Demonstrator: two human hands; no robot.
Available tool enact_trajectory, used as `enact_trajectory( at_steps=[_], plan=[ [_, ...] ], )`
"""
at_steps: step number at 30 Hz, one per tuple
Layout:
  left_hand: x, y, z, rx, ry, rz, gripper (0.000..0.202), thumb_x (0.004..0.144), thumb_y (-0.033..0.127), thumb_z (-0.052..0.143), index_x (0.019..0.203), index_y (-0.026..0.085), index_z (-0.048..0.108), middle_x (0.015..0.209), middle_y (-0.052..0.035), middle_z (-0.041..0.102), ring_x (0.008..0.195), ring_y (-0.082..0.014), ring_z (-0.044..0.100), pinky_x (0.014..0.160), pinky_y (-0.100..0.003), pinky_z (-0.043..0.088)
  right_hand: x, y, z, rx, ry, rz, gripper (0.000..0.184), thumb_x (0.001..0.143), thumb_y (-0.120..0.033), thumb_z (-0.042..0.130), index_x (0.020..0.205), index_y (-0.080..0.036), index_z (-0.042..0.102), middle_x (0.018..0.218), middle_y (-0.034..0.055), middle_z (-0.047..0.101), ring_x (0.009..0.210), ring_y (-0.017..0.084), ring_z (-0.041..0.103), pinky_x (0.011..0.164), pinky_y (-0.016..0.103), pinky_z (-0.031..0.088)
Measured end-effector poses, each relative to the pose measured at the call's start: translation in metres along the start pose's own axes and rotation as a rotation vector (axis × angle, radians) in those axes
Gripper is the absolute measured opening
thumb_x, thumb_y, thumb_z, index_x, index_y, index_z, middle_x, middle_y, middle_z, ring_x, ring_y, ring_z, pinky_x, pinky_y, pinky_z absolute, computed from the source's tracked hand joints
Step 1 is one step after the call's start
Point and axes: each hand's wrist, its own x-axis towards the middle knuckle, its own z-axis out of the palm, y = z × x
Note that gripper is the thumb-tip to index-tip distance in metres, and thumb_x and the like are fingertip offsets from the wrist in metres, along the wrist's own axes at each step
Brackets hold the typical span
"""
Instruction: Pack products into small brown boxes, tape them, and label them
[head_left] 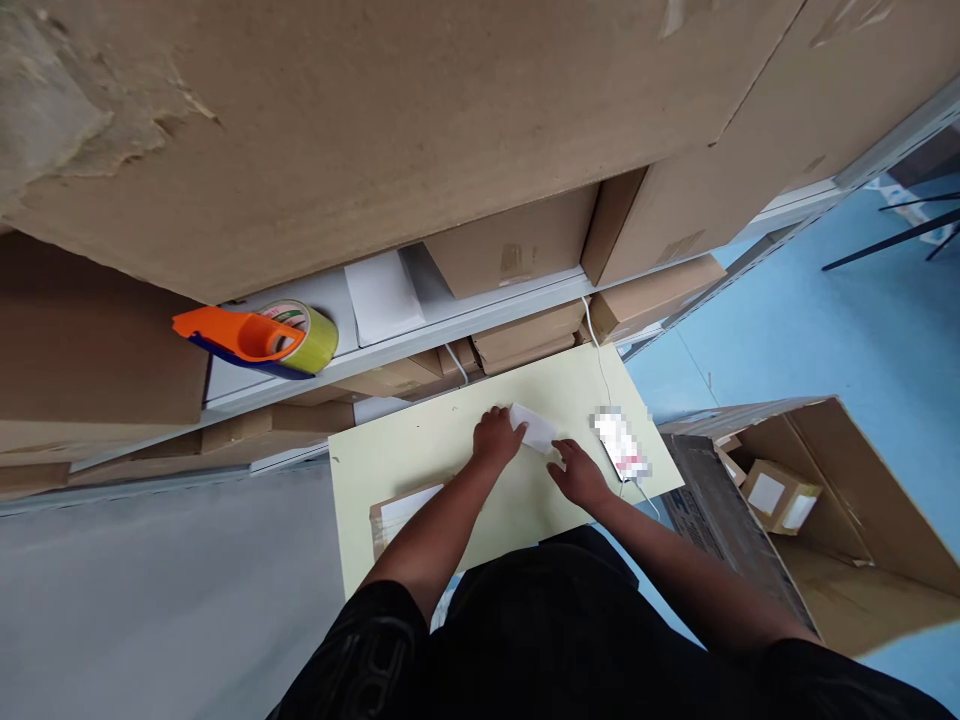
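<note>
A small white paper slip (535, 429) lies over the pale yellow tabletop (442, 440). My left hand (498, 437) grips its left end, the thumb against the paper and the other fingers curled. At the slip's right end is my right hand (582, 476), its thumb and index finger apart. The index fingertip is at the paper's edge; I cannot tell whether it touches. To the right sits a blurred-out phone-like device (621, 445) with a white cable. A taped cardboard parcel (380, 530) with a white label lies partly behind my left forearm.
An orange and blue tape dispenser (244, 338) with yellowish tape sits on the grey shelf (450, 325), near white paper (384, 298). Large cardboard boxes (420, 120) fill the shelving ahead. On the right, an open carton (885, 500) holds small boxes (780, 495).
</note>
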Motion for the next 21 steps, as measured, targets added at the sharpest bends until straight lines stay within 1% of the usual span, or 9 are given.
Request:
enact_trajectory(
  at_steps=[1,2,3,6,10,12,14,17,21],
  plan=[
    [0.002,-0.001,0.001,-0.013,-0.011,-0.077,0.049,0.098,0.057,0.049,0.121,0.016,0.062,0.123,-0.0169,0.062,0.111,-0.0307,0.060,0.087,-0.040,0.049,0.001,0.001,0.002,-0.026,-0.009,-0.036,0.054,0.091,-0.033,0.058,0.143,-0.019,0.056,0.148,0.0143,0.055,0.122,0.030,0.060,0.104,0.043,0.047],
    [0.004,-0.001,0.003,-0.024,-0.031,-0.111,0.048,0.097,0.056,0.051,0.122,0.017,0.063,0.123,-0.0169,0.062,0.110,-0.0303,0.060,0.086,-0.039,0.049,0.002,0.002,0.005,-0.046,-0.023,-0.061,0.055,0.090,-0.032,0.059,0.143,-0.018,0.056,0.151,0.0147,0.052,0.130,0.032,0.055,0.109,0.046,0.044],
    [0.006,-0.002,0.004,-0.035,-0.050,-0.117,0.045,0.096,0.054,0.054,0.121,0.018,0.063,0.123,-0.0163,0.063,0.110,-0.0295,0.061,0.086,-0.038,0.049,0.002,0.004,0.007,-0.058,-0.039,-0.075,0.056,0.089,-0.031,0.060,0.143,-0.017,0.056,0.153,0.0148,0.051,0.135,0.034,0.050,0.112,0.048,0.041],
    [0.011,-0.004,0.010,-0.075,-0.059,-0.112,0.036,0.095,0.046,0.059,0.118,0.019,0.065,0.119,-0.0136,0.066,0.106,-0.0263,0.064,0.086,-0.035,0.050,0.002,0.006,0.013,-0.064,-0.062,-0.082,0.054,0.089,-0.030,0.063,0.142,-0.018,0.058,0.154,0.0141,0.051,0.137,0.035,0.047,0.114,0.050,0.038],
    [0.014,-0.006,0.011,-0.093,-0.056,-0.123,0.024,0.097,0.038,0.057,0.109,0.020,0.068,0.113,-0.0105,0.070,0.097,-0.0230,0.066,0.080,-0.033,0.051,0.003,0.007,0.013,-0.074,-0.067,-0.084,0.051,0.090,-0.030,0.062,0.139,-0.017,0.061,0.154,0.0136,0.051,0.136,0.034,0.048,0.115,0.049,0.038],
    [0.014,-0.007,0.008,-0.080,-0.052,-0.090,0.021,0.098,0.035,0.055,0.104,0.021,0.070,0.109,-0.0091,0.071,0.097,-0.0225,0.067,0.080,-0.032,0.051,0.003,0.008,0.012,-0.089,-0.071,-0.093,0.050,0.090,-0.029,0.062,0.138,-0.015,0.062,0.154,0.0144,0.052,0.135,0.035,0.049,0.114,0.049,0.039],
    [0.014,-0.007,0.004,-0.060,-0.039,-0.042,0.022,0.099,0.033,0.054,0.103,0.021,0.070,0.109,-0.0090,0.072,0.098,-0.0228,0.067,0.081,-0.033,0.050,0.002,0.008,0.012,-0.087,-0.064,-0.094,0.050,0.090,-0.029,0.062,0.138,-0.014,0.062,0.154,0.0146,0.052,0.135,0.035,0.049,0.114,0.049,0.040],
    [0.012,-0.004,-0.003,-0.018,-0.014,0.048,0.025,0.100,0.028,0.050,0.106,0.018,0.072,0.109,-0.0124,0.071,0.101,-0.0252,0.066,0.085,-0.036,0.049,0.000,0.011,0.014,-0.034,-0.041,-0.080,0.050,0.089,-0.029,0.063,0.138,-0.016,0.062,0.155,0.0139,0.051,0.138,0.034,0.048,0.116,0.049,0.039],
    [0.006,-0.003,-0.014,0.024,0.004,0.189,0.027,0.098,0.016,0.047,0.104,0.013,0.073,0.103,-0.0166,0.070,0.105,-0.0290,0.063,0.093,-0.043,0.044,-0.002,0.016,0.016,0.040,0.004,-0.024,0.050,0.088,-0.031,0.065,0.136,-0.017,0.063,0.153,0.0139,0.053,0.139,0.032,0.050,0.118,0.048,0.038]
  ],
)
